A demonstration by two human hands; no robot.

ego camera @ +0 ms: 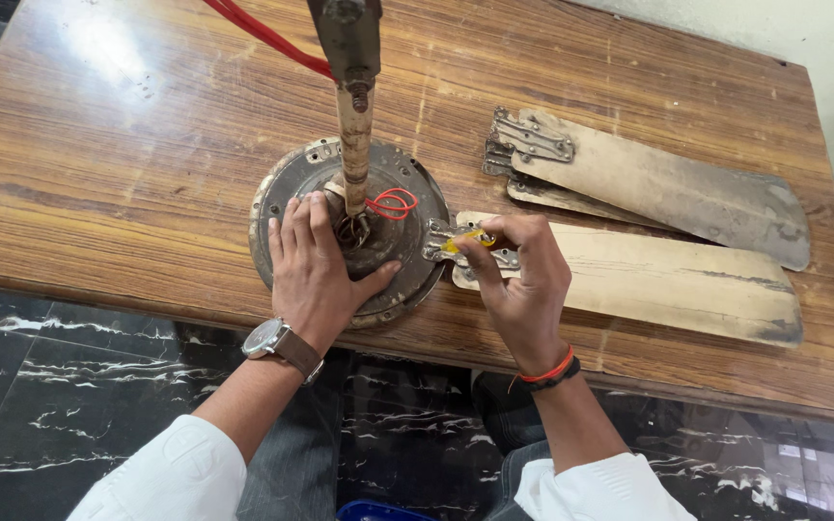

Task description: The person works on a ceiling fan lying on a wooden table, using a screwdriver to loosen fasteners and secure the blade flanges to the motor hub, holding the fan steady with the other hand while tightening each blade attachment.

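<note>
One blade at the motor, two lying apart

The left hand [316, 265] lies flat, fingers spread, on the ceiling-fan motor [349, 232] at table [147, 145] centre. The right hand [523, 280] pinches a yellow-handled screwdriver [467, 239] at the bracket [456, 246] of the blade [649, 280] at the motor's 3 o'clock. Two more blades [668, 188] lie loose at 2 o'clock (apparently unattached).

light: bright, even daylight | glare: pale sheen on table [98, 58] top-left | shadows: soft | focus: sharp
</note>
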